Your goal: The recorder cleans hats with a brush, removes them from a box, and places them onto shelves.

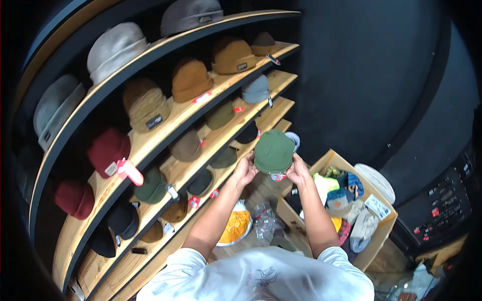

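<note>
A green beanie [274, 151] is held out in front of me between both hands. My left hand [246, 169] grips its left edge, with the fingers partly behind the knit. On the opposite edge my right hand [299, 169] is closed in the same way. A small tag in white and red [277, 177] hangs below the beanie's lower edge. Just behind the beanie, a pale rounded thing [293, 141] shows in part; I cannot make out what it is.
Wooden shelves [165, 128] on the left carry rows of beanies, among them a maroon one [108, 152] and an orange-brown one [192, 80]. A cardboard box [386, 226] of mixed clothing stands at the right. An orange-and-white bundle [236, 227] and clear plastic [266, 220] lie on the floor.
</note>
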Motion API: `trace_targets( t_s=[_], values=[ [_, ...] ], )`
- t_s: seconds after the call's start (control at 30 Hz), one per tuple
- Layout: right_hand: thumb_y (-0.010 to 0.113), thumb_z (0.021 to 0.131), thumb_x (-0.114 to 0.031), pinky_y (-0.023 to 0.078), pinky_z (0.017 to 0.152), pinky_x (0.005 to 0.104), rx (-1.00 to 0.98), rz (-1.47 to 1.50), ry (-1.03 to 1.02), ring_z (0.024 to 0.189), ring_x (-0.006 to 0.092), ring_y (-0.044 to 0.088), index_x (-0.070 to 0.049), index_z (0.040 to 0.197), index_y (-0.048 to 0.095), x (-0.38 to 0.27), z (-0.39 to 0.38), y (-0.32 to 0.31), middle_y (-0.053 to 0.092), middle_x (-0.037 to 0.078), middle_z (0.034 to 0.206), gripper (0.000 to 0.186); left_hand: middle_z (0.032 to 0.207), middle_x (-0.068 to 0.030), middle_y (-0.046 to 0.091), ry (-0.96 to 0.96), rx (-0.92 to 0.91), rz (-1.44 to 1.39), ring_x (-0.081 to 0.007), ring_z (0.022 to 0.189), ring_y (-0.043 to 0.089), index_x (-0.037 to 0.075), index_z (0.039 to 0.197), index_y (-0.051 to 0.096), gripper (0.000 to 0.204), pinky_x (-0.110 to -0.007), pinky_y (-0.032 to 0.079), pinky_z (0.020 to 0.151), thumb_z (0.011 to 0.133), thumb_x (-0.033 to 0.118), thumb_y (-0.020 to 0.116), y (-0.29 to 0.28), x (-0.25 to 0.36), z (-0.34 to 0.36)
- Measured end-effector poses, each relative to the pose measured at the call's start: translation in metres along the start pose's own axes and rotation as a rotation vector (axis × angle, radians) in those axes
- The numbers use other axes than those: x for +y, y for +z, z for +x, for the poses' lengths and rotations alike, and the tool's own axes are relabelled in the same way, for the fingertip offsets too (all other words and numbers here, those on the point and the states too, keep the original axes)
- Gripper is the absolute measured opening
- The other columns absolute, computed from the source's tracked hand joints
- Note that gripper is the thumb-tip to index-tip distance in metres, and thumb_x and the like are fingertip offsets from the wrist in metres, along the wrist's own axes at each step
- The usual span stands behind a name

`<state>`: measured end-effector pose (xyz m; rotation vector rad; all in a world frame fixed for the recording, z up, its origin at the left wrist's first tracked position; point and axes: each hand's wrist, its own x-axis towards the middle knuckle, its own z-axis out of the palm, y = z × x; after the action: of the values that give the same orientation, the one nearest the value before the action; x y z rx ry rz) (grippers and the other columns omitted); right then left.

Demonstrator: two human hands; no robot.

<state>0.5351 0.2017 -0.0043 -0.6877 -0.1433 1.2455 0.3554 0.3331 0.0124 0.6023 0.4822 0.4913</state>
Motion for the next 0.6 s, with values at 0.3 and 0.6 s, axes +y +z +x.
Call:
trace_targets(
  t_s=[0.3,0.6],
  values=[
    [0.037,0.104,-0.039,0.052,0.087,0.0322,0.190,-0.435,-0.347,0.102,0.0212,0.062,0.004,0.125,0.050,-0.126,0.153,0.020,0.059,0.014,0.119,0.049,0.145,-0.0084,0.045,0.336,0.007,0.306,-0.0239,0.133,0.043,0.009,0.143,0.041,0.063,-0.045,0.033,0.110,0.100,0.055,0.034,0.103,0.038,0.178],
    [0.031,0.100,-0.058,0.026,0.113,0.0391,0.145,-0.679,-0.557,0.138,0.0308,0.034,0.002,0.145,0.034,-0.233,0.256,0.038,0.035,0.020,0.149,0.074,0.151,-0.0123,0.037,0.349,-0.044,0.497,-0.0259,0.139,0.034,0.005,0.148,0.033,0.081,-0.043,0.023,0.116,0.095,0.067,0.033,0.152,0.082,0.335]
  ],
)
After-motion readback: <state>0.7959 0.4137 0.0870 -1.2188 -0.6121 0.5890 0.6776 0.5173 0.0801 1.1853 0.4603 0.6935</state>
